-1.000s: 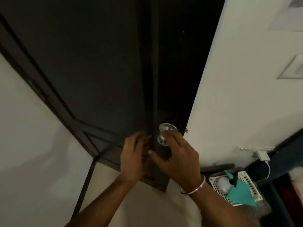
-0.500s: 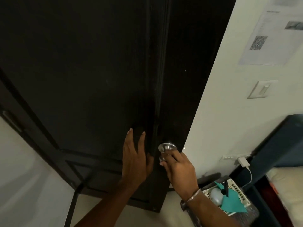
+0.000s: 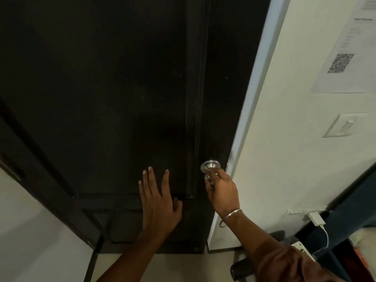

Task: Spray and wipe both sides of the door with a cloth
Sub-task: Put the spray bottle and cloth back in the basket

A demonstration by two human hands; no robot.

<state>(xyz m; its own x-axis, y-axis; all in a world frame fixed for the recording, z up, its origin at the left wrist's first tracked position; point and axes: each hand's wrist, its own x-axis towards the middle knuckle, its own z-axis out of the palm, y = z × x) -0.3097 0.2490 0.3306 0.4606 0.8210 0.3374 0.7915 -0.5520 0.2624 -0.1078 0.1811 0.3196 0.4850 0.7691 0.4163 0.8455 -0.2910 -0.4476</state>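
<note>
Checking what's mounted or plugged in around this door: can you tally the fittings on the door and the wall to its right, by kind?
Door knob: 1
Paper notice: 1
Wall switch: 1
Plugged-in charger: 1
Total: 4

Home interior: dark panelled door, wall switch, plugged-in charger.
</note>
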